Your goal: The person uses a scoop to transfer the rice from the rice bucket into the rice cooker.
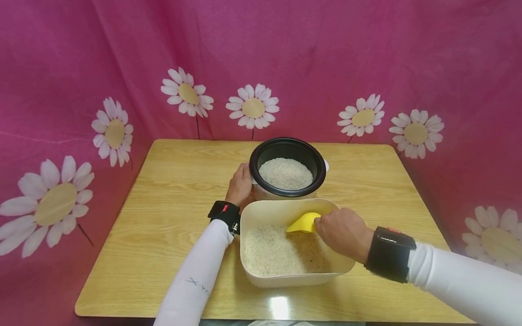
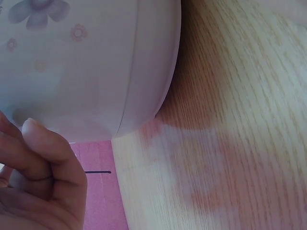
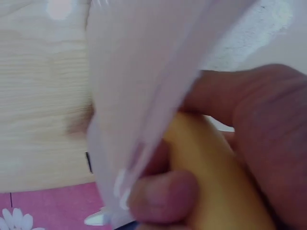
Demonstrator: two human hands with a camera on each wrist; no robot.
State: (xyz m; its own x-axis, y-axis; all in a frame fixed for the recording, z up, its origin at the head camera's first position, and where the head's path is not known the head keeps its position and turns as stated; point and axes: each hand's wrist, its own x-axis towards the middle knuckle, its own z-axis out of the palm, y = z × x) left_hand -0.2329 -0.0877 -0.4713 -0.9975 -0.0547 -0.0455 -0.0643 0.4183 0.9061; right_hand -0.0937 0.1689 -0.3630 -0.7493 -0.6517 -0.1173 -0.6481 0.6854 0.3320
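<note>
A yellow scoop (image 1: 303, 222) is gripped in my right hand (image 1: 343, 233), its tip down in the rice (image 1: 271, 251) inside the cream bin (image 1: 297, 281). In the right wrist view, fingers and thumb curl round the scoop's yellow handle (image 3: 206, 172), close beside the bin's wall. Behind the bin stands a rice cooker (image 2: 91, 72) with a black inner pot (image 1: 288, 144) holding white rice (image 1: 287, 174). My left hand (image 1: 240, 184) grips the cooker's left side. In the left wrist view its fingers are curled against the flower-printed body; the part they hold is mostly hidden.
The bin and cooker stand close together on a wooden table (image 1: 183, 194) with rounded corners. A pink cloth (image 1: 302, 68) printed with daisies hangs behind it and along both sides. The cooker's white right handle (image 1: 326, 165) sticks out.
</note>
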